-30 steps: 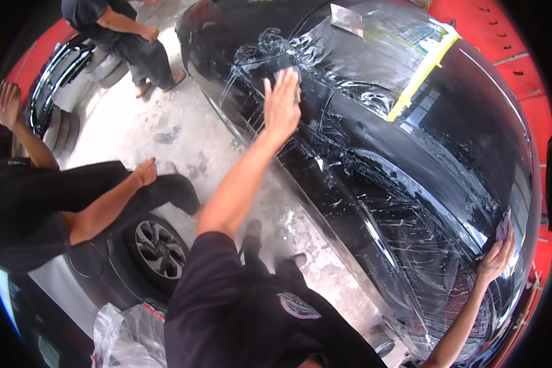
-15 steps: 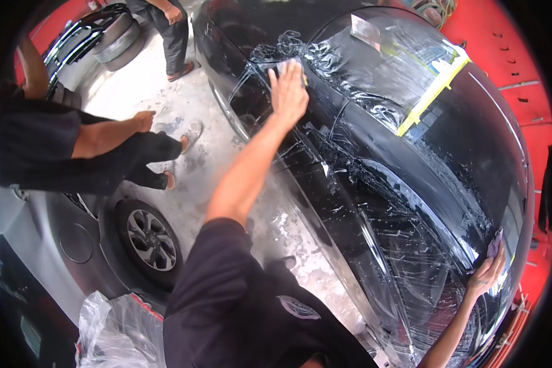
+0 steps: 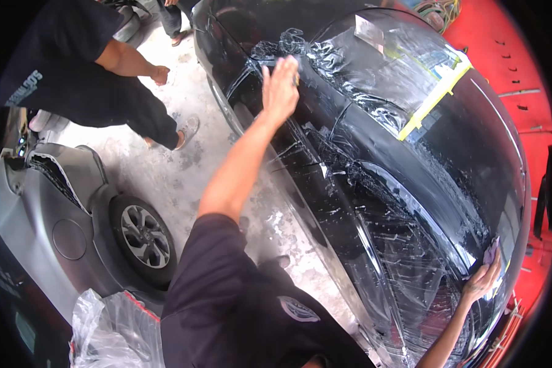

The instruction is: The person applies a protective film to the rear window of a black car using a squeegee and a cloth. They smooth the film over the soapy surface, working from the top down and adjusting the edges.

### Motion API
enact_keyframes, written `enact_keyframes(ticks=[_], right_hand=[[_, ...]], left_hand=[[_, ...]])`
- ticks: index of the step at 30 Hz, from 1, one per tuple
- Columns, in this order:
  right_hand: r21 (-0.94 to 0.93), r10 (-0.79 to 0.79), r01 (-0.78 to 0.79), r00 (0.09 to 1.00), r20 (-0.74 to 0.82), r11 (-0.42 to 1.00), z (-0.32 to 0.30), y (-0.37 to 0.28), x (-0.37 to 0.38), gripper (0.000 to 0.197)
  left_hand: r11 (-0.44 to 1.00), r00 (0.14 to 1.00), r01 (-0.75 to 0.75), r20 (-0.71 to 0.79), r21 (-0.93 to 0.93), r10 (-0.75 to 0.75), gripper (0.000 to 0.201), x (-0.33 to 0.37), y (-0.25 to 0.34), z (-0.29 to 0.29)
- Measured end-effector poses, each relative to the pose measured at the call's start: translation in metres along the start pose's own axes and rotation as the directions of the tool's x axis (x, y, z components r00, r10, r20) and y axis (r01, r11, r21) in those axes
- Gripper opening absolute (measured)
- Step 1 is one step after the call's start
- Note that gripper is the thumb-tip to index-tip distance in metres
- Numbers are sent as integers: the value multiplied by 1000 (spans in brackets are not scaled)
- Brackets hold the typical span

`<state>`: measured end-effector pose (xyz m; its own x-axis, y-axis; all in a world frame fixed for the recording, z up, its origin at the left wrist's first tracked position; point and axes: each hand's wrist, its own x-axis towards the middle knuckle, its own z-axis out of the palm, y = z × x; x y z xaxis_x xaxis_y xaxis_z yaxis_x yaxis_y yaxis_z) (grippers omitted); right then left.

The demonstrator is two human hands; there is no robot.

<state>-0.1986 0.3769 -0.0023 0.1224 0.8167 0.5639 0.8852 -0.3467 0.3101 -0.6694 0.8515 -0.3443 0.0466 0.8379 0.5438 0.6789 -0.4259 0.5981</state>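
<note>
A black car [image 3: 405,178], wet with whitish streaks and partly draped in clear plastic film [image 3: 362,67], fills the right side. My left hand [image 3: 280,92] lies at its far part, fingers pressed down over a small pale piece that it mostly hides; its kind is unclear. Toward the near right, my right hand [image 3: 481,282] rests on the bodywork and holds a crumpled purple cloth [image 3: 492,251] at its fingertips. Yellow masking tape [image 3: 435,98] edges the film over the glass.
On the left stands a grey car [image 3: 61,208] with its wheel [image 3: 144,230] showing. A person in dark clothes [image 3: 73,67] walks at the upper left, another person's legs [image 3: 173,24] beyond. A clear plastic bag [image 3: 113,328] lies near me; a red wall [image 3: 509,67] borders the right.
My left hand has shifted slightly left and up, its fingertips blurred. My right hand, with the purple cloth, has moved slightly left. The nearby person has moved up and right.
</note>
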Motion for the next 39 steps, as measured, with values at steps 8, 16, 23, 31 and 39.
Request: enact_keyframes(ticks=[8, 16, 23, 31, 39], right_hand=[[-22, -20, 20, 1000, 5, 1000, -1, 0, -1, 51], [-32, -16, 16, 1000, 7, 999, 2, 11, -5, 51], [-20, -24, 24, 1000, 0, 1000, 0, -2, 8, 51], [-43, -8, 8, 1000, 1, 999, -3, -7, 8, 51], [-37, -25, 25, 1000, -1, 999, 0, 0, -1, 52]], left_hand=[[994, 998, -62, 8, -85, 63, 44, -22, 16, -3], [996, 999, -47, 16, -74, 48, 55, -25, 39, 2], [992, 995, 96, -6, -85, -97, 48, -9, 35, 4], [989, 992, 97, -75, -111, -106, 47, -3, 12, 8], [965, 980, 133, -114, -227, -162, 43, -20, 5, 12]])
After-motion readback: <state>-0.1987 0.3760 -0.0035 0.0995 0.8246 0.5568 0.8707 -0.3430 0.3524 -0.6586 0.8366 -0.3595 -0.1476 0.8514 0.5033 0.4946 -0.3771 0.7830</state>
